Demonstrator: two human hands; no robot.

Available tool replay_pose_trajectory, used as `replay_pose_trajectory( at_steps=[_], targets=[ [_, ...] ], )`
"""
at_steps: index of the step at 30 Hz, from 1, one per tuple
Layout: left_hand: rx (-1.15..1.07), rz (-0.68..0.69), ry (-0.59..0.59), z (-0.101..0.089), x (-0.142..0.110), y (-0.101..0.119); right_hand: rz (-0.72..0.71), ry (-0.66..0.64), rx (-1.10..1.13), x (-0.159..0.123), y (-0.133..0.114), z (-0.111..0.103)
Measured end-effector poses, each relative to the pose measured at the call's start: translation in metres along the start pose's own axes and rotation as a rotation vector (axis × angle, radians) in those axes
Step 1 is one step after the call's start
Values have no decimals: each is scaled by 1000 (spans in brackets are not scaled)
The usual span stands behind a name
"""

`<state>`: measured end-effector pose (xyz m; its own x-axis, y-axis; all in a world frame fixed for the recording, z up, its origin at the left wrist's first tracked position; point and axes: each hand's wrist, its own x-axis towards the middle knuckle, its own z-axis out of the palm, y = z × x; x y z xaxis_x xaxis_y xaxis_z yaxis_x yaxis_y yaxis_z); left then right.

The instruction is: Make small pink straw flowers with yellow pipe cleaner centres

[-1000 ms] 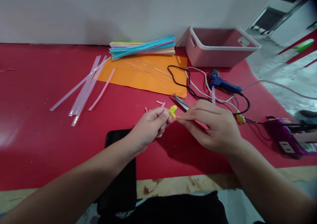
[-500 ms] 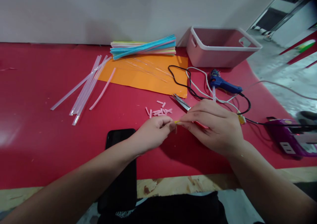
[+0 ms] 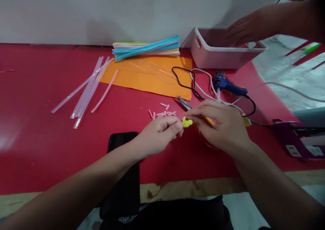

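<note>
A yellow pipe cleaner (image 3: 188,122), wound into a small coil, sits between my two hands. My left hand (image 3: 165,131) pinches it from the left with thumb and forefinger. From the other side, my right hand (image 3: 218,125) grips it too, and a straight yellow length shows past the right fingers. Scissors (image 3: 185,103) lie under my right hand, their blades pointing away and the handles mostly covered. Several short pink pipe cleaner pieces (image 3: 166,113) are scattered just beyond my left hand.
Behind are a pipe cleaner bundle (image 3: 146,48), orange sheet (image 3: 152,77) and pink bin (image 3: 223,57), with another person's hand (image 3: 246,28) reaching in. Glue sticks (image 3: 87,91) lie left, a phone (image 3: 124,175) near me. Glue gun (image 3: 230,86), cables and purple power box (image 3: 291,138) stand right.
The yellow coil, almost hidden by my fingers half a second ago, shows again, turned and further right. My left hand has shifted right. Another person's hand has come in over the bin.
</note>
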<state>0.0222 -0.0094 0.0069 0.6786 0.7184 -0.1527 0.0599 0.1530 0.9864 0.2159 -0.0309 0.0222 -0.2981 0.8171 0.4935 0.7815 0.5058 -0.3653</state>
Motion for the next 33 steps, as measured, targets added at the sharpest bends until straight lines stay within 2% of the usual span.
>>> replay_pose_trajectory(
  at_steps=[3, 7, 10, 16, 20, 27, 33],
  targets=[
    [346, 65, 21, 1, -2, -1, 6, -19, -6, 0, -1, 2],
    [501, 40, 114, 2, -1, -7, -49, -56, 11, -2, -4, 5],
    [441, 1, 177, 1, 2, -11, -72, -60, 38, -4, -7, 6],
    [9, -74, 247, 0, 7, -12, -33, -56, 115, -4, -10, 10],
    [-161, -109, 293, -1, 7, -12, -26, -89, 97, -6, -9, 16],
    [-129, -51, 277, -2, 5, -13, 25, -50, 145, -8, -8, 23],
    [-25, -3, 294, -1, 3, -13, 215, -53, 345, -4, -10, 25]
  ],
)
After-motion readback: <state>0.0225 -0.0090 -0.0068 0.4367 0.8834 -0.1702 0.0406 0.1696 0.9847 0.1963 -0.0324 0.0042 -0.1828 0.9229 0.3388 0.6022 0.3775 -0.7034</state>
